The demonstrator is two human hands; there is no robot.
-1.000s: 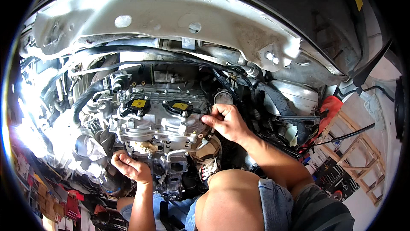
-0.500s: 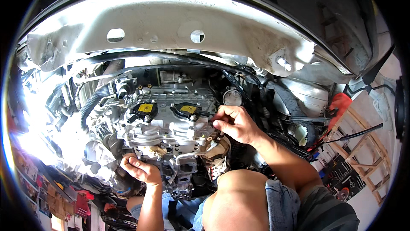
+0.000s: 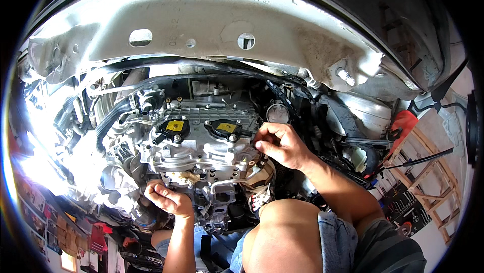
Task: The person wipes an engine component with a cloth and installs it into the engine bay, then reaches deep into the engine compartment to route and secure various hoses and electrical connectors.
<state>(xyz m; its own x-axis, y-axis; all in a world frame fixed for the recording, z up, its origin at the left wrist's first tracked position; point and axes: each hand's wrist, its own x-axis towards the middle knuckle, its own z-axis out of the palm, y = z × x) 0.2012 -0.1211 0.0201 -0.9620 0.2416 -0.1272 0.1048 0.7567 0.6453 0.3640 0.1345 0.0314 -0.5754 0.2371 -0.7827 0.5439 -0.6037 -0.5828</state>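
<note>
Lying beside my right hand [image 3: 282, 145] and beyond my left hand [image 3: 170, 199], both curled, well apart, grip unclear to me, the silver metal engine cover [image 3: 201, 148] looks heavy, stiff, best held at both ends.

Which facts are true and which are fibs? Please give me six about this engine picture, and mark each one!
1. The left hand is lower in the picture than the right hand. True.
2. Both hands wear gloves. False: both are bare.
3. The right hand is by the right end of the engine. True.
4. The labels on the round black parts are green. False: they are yellow.
5. The ribbed hose is right of the engine. False: the hose is left of it.
6. A bare knee shows below the right hand. True.
</note>
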